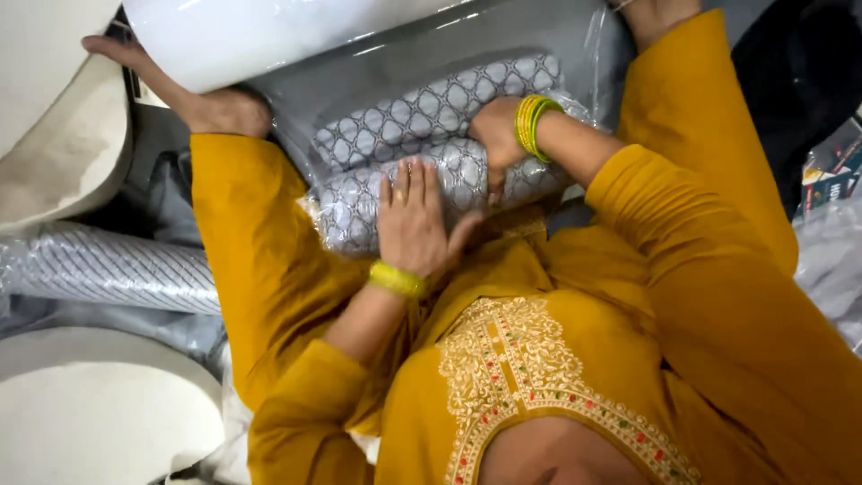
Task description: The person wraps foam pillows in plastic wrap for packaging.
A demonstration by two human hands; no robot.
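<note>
A grey-and-white patterned cushion [431, 148], wrapped in clear plastic, lies across the person's lap at about 12 o'clock from the chest, seemingly pinned there to keep the slippery wrap still. The left hand [415, 220] rests flat on it, fingers spread open. The right hand [496, 135], at 1 o'clock, curls closed, pinching the plastic. A white roll [260, 31] sits beyond.

Two rolled cushions [422, 153] in grey fabric with a white lattice pattern, lying side by side, lengthwise left to right, across the lap. Wrapped together in clear, glossy plastic film [575, 103], crinkled and loose at the right end. Far roll partly tucked under a grey sheet; near roll pressed flat by the palm.
</note>
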